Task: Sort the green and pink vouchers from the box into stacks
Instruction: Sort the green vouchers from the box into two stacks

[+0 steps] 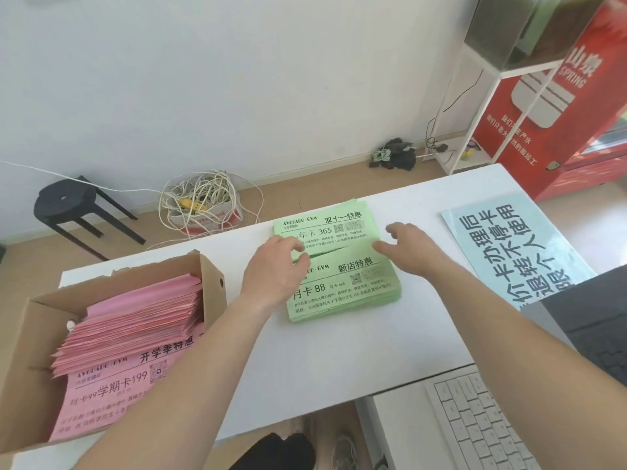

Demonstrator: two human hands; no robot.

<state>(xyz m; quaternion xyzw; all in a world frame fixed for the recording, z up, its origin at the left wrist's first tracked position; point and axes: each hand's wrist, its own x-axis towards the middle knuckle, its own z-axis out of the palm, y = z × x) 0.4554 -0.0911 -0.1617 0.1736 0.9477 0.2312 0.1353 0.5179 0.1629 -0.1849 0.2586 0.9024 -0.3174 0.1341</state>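
Observation:
A stack of green vouchers (342, 286) lies on the white table (339, 361) in the middle. My left hand (274, 269) rests on the stack's left side, fingers loosely curled over the top sheet. Over the stack's right edge is my right hand (410, 247), its fingers spread and relaxed; whether it touches the paper I cannot tell. A cardboard box (212, 293) at the left holds a thick pile of pink vouchers (135, 320), with one pink sheet lying flat in front.
A pale blue printed sign (515, 252) lies at the table's right. A white keyboard (481, 422) sits at the near right, a dark object beside it. On the floor behind are a black stool (68, 205), a box of tangled cable (203, 205) and a red cabinet (556, 123).

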